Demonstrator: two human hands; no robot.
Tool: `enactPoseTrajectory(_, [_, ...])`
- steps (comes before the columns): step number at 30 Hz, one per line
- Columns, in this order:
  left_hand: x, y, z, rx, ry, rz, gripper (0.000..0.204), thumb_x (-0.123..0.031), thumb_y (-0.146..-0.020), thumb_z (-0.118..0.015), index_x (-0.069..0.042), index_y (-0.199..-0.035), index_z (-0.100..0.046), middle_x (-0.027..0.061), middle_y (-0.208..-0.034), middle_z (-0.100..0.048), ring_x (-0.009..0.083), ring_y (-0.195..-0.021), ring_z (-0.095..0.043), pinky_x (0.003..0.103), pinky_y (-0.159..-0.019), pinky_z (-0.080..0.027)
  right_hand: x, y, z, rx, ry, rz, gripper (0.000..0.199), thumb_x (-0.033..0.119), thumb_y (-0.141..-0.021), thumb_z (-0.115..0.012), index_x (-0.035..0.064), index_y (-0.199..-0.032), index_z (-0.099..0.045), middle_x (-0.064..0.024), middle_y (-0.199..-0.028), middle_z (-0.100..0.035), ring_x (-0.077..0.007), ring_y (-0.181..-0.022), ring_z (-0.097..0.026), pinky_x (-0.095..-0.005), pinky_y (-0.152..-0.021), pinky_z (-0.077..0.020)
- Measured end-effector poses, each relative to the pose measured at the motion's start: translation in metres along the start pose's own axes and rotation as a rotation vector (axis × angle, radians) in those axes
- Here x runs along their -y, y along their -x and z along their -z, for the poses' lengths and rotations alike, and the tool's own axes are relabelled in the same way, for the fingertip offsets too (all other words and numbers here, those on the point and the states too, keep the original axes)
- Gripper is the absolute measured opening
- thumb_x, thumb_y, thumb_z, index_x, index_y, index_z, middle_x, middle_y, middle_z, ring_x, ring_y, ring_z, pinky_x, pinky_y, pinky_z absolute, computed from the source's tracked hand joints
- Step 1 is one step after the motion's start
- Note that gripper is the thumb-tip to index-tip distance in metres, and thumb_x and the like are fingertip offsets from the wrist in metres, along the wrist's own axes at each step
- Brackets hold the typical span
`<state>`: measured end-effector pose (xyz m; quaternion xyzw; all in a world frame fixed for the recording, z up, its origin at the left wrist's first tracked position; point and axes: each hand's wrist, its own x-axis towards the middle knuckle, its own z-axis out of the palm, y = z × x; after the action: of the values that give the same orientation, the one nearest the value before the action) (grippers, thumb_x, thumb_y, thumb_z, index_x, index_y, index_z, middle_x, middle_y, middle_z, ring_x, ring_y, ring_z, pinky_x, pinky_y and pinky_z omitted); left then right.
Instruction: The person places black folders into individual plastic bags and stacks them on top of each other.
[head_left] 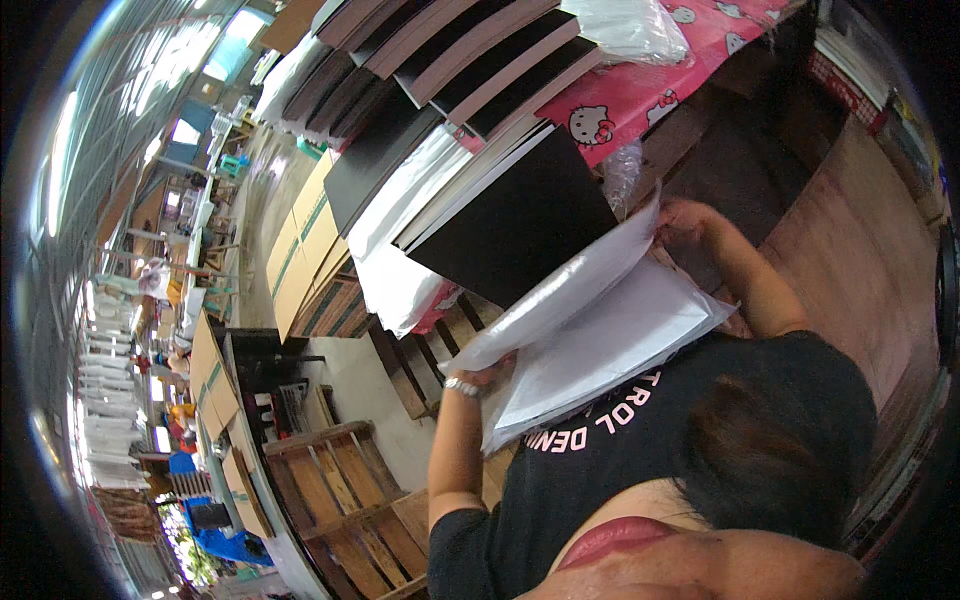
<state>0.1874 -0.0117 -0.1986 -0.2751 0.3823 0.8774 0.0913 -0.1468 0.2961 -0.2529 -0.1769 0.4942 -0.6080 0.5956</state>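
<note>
Bagging a flat black board in clear plastic.

Head view: your left hand (pixel 487 377) grips the near end of the clear plastic sleeve (pixel 590 330), fingers closed on its edge, and your right hand (pixel 682 222) pinches the sleeve's far corner shut. The sleeve lies just below the large flat black board (pixel 515 225), touching its lower edge. Behind that board, more dark boards (pixel 450 60) are stacked on a pink printed tablecloth (pixel 640 95); wooden pallets (pixel 340 480) lie well to its lower left. You seem to be opening the sleeve; next likely calls for spreading its mouth and lining it up with the board's edge.
</note>
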Motion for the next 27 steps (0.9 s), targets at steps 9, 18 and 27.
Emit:
enactPoseTrajectory(9, [0.039, -0.071, 0.039, -1.165, -0.67, -1.062, 0.028, -0.013, -0.077, -0.065, 0.001, -0.099, -0.056, 0.015, -0.088, -0.057, 0.0286, -0.083, -0.053, 0.038, -0.074, -0.042, -0.002, -0.03, 0.039, -0.245, 0.973, 0.054, 0.03, 0.025, -0.081, -0.063, 0.0037, -0.102, -0.063, -0.007, -0.095, -0.063, -0.0212, -0.091, -0.057, -0.0337, -0.084, -0.0439])
enactPoseTrajectory(18, [-0.169, 0.011, 0.002, -0.95, -1.062, -1.284, 0.007, -0.007, -0.08, -0.062, 0.0, -0.079, -0.064, 0.0067, -0.079, -0.065, 0.0132, -0.074, -0.058, 0.027, -0.068, -0.046, 0.14, 0.031, -0.12, 0.065, 0.893, 0.525, 0.026, 0.025, -0.083, -0.064, 0.0014, -0.091, -0.061, -0.0037, -0.083, -0.061, -0.0101, -0.084, -0.053, -0.0269, -0.074, -0.0426])
enactPoseTrajectory(27, [-0.096, 0.07, -0.233, -0.764, -1.71, -1.285, 0.014, -0.018, -0.087, -0.056, -0.004, -0.082, -0.055, 0.0153, -0.058, -0.053, 0.0306, -0.048, -0.052, 0.037, -0.049, -0.043, 0.145, 0.025, -0.246, 0.034, 0.986, 1.198, 0.068, 0.011, -0.069, -0.074, 0.0069, -0.127, -0.039, -0.0146, -0.09, -0.063, -0.0289, -0.089, -0.062, -0.0372, -0.079, -0.0473])
